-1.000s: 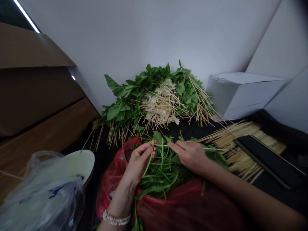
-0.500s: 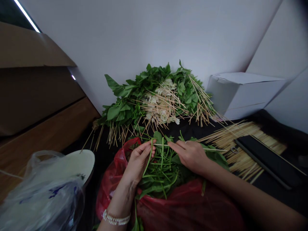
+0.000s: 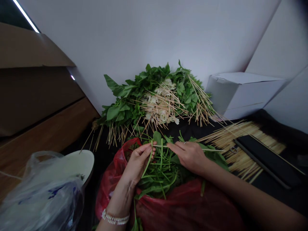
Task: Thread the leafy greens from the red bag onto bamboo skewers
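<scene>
My left hand (image 3: 141, 159) pinches a green stem (image 3: 147, 163) of a leafy vegetable at the tip of a thin wooden skewer. My right hand (image 3: 190, 155) is closed on the skewer (image 3: 211, 150), whose far end sticks out to the right. Another green stem (image 3: 161, 154) crosses the skewer between my hands. Just below lies a heap of leafy greens (image 3: 158, 184) in an open red plastic bag (image 3: 187, 208). My left fingertips partly hide the skewer's tip.
Skewered greens (image 3: 125, 110) and pale leaves (image 3: 166, 96) are piled against the wall. Loose skewers (image 3: 252, 138) lie at right under a black phone (image 3: 267, 160), near a white box (image 3: 250, 93). At left are a white bowl (image 3: 88, 160) and a clear plastic bag (image 3: 48, 199).
Both hands keep nearly the same places and grips. The stem in my left fingers sits slightly lower at its top; otherwise the view has only shifted a little.
</scene>
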Demonstrator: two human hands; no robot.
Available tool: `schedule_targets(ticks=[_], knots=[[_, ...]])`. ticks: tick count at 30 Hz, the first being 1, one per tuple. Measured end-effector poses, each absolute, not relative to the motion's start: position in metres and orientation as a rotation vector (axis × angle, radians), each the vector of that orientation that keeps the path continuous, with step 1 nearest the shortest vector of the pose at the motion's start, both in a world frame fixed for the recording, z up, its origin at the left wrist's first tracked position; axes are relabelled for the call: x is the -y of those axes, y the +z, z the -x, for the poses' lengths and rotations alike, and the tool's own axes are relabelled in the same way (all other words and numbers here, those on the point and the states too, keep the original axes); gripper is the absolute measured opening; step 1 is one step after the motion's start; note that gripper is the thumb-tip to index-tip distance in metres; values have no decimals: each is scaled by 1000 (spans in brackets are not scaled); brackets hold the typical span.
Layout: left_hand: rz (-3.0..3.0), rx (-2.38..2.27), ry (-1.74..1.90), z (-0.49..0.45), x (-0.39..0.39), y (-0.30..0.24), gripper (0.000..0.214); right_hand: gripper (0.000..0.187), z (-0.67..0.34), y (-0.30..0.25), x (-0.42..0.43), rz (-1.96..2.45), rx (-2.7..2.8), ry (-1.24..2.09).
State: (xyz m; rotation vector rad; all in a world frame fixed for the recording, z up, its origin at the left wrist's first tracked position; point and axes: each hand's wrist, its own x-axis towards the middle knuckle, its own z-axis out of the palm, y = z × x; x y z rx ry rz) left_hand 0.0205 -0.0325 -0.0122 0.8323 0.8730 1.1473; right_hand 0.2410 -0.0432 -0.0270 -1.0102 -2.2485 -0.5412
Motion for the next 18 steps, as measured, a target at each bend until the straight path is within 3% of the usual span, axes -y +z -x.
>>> schedule_targets(ticks=[18], knots=[[-1038,-843,1003,-27,34,-27,29,31,-235,-31,45,970,2306,-408]])
